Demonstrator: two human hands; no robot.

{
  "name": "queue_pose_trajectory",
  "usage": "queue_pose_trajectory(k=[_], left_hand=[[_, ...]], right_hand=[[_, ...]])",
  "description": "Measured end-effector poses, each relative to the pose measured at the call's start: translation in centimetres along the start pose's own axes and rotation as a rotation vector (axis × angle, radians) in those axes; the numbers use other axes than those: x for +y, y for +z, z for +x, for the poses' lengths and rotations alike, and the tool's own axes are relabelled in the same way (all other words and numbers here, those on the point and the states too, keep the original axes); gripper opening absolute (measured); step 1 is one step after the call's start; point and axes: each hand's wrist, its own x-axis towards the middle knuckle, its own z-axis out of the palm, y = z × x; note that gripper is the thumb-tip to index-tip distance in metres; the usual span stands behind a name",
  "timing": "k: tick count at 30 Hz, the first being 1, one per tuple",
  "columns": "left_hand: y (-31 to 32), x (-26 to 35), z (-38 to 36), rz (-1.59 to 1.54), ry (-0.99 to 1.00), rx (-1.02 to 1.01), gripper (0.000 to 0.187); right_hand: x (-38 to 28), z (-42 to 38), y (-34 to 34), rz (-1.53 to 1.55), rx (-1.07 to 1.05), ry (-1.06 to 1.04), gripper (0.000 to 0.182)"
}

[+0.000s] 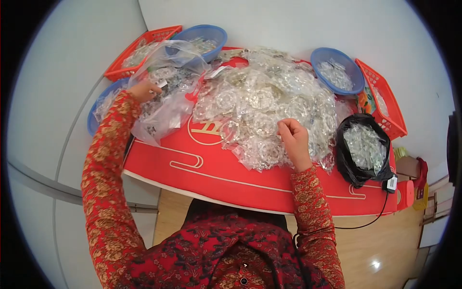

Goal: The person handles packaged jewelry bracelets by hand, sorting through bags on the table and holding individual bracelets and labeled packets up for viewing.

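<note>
glittery clear packets [262, 98], heaped mid red worktop [250, 196]
your right hand [295, 139], pinched together, over them; your left hand [143, 91], grip unclear, at filmy bag [166, 119], left edge; crinkled black bag [344, 158], right edge.

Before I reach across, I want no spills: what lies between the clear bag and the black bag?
The head view shows a heap of clear packets, with the right hand over it.

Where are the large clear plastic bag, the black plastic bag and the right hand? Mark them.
Large clear plastic bag [168, 116]: head view, lower part.
Black plastic bag [352, 175]: head view, lower wall.
Right hand [295, 138]: head view, back of hand.
</note>
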Motion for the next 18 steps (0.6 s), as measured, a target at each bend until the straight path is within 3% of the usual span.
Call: queue_pose_trajectory(k=[1,4,6,8,10,13,15,18], left_hand=[[-0.8,0.9,-0.8,-0.059,0.073,-0.002,0.036],[-4.4,7.5,-3.1,-0.148,-0.041,0.118,0.027],[-5.4,12.8,-4.7,-0.025,0.123,0.427,0.023],[-5.2,19.4,-6.3,-0.059,0.208,0.554,0.030],[-2.4,24.9,-7.7,-0.127,0.413,0.582,0.030],[2.4,29.5,-6.7,-0.339,0.544,0.321,0.019],[5.9,30.8,-4.0,-0.525,0.526,0.387,0.013],[8.2,32.3,-0.6,-0.815,0.324,0.391,0.013]], right_hand=[[0.2,0.0,0.1,0.000,-0.005,-0.004,0.013],[0.5,0.0,0.1,-0.030,-0.015,-0.026,0.014],[0.4,0.1,0.1,-0.058,-0.009,-0.034,0.012],[0.1,-0.1,0.3,-0.090,0.005,-0.029,0.010],[1.0,0.0,0.6,-0.146,0.020,-0.098,0.009],[1.1,-0.1,0.7,-0.232,0.070,-0.212,0.009],[0.2,-0.3,0.4,-0.355,0.157,-0.290,0.009],[-0.9,0.9,-1.8,-0.619,0.496,-0.372,0.013]])
